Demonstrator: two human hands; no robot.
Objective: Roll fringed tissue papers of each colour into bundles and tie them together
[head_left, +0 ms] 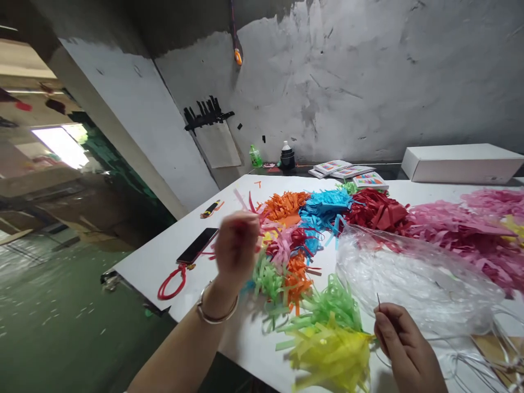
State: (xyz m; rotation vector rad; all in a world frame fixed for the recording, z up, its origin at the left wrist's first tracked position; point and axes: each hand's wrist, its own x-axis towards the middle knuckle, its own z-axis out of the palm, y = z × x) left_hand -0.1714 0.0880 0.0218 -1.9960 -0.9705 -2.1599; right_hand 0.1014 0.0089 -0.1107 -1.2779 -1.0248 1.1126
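My right hand [403, 346] pinches a thin dark needle [378, 299] between thumb and forefinger, its tip pointing up. Just left of it lies a yellow paper tassel bunch [333, 355], against a light green one [333, 303]. My left hand [236, 248], with a bracelet on the wrist, is raised over the table's left part and smeared by motion; its fingers look curled, but I cannot make out whether they hold anything. Behind it, a string of mixed tassels in pink [282, 245], green [268, 275] and orange [298, 278] is partly hidden.
Orange [286, 206], blue [325, 204], dark red [379, 210] and pink [454, 224] paper piles line the back of the white table. A clear plastic bag [413, 278] lies right of centre. A phone [197, 245] rests at left, a white box [458, 162] at back right.
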